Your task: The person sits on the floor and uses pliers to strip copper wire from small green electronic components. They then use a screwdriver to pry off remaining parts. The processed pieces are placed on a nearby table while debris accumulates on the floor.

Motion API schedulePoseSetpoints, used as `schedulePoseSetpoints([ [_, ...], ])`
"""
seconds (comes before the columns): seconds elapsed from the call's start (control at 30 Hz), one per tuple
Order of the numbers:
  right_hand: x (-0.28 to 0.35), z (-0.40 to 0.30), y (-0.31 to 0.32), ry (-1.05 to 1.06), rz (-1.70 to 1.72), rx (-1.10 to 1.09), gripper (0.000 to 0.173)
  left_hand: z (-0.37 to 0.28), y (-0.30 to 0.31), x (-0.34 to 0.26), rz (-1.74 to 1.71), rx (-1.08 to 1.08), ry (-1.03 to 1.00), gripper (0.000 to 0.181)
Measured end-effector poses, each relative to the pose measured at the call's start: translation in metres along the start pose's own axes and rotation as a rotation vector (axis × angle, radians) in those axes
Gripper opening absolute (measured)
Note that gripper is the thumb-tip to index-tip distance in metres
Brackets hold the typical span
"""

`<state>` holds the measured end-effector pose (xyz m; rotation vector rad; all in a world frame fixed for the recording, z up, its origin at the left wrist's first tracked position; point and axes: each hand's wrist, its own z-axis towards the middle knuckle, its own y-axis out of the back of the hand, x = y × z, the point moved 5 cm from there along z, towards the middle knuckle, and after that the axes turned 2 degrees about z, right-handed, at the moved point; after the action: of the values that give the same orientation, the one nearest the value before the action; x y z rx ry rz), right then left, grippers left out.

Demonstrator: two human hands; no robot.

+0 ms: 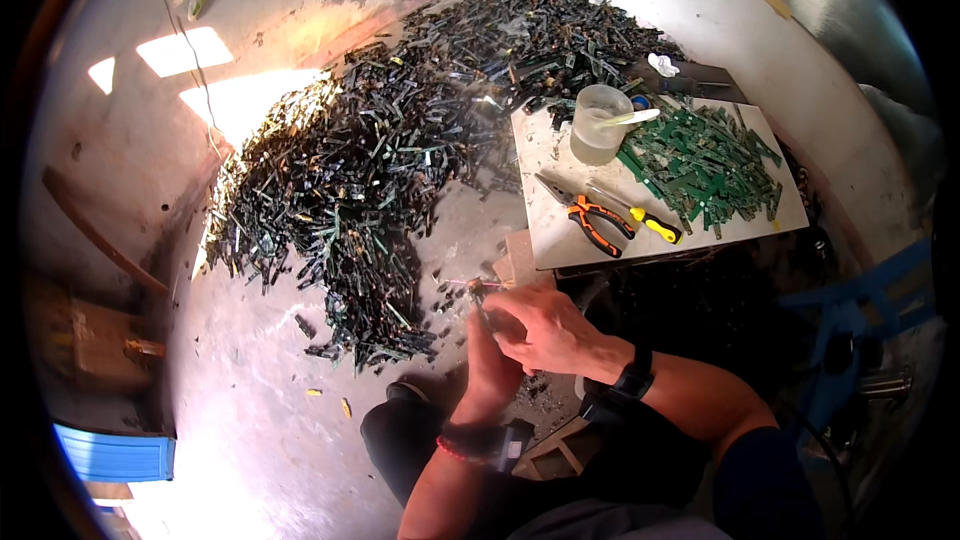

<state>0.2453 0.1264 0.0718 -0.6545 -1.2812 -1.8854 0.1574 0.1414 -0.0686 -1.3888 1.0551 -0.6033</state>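
My left hand (pixel 491 360), with a red bead bracelet at its wrist, is raised near the middle of the view and grips a small, narrow circuit-board piece (pixel 480 298). My right hand (pixel 544 326), a black band on its wrist, meets it from the right, its fingers on the same piece. A thin pink strip shows just beyond the fingertips. Past my hands, combination pliers (pixel 589 217) with orange and black handles lie on a pale board (pixel 547 240), beside a yellow and black screwdriver (pixel 654 225). Green circuit-board strips (pixel 701 172) are heaped at the board's right.
A plastic cup (pixel 598 131) of clear liquid, with a white handle across its rim, stands on the board. A large heap of dark electronic pieces (pixel 360 165) spreads over the floor to the wall. A blue frame (pixel 840 330) is at the right, a blue bin (pixel 116 456) at the left.
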Motion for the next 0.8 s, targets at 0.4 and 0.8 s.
schedulePoseSetpoints([
  [0.4,0.001,-0.013,-0.006,0.1,-0.032,-0.021,0.042,-0.013,-0.039,0.011,0.138,-0.422,-0.027,0.074],
  [0.8,-0.034,-0.023,0.012,-0.701,0.769,0.482,0.035,-0.016,-0.066,-0.013,0.385,-0.461,-0.088,0.071],
])
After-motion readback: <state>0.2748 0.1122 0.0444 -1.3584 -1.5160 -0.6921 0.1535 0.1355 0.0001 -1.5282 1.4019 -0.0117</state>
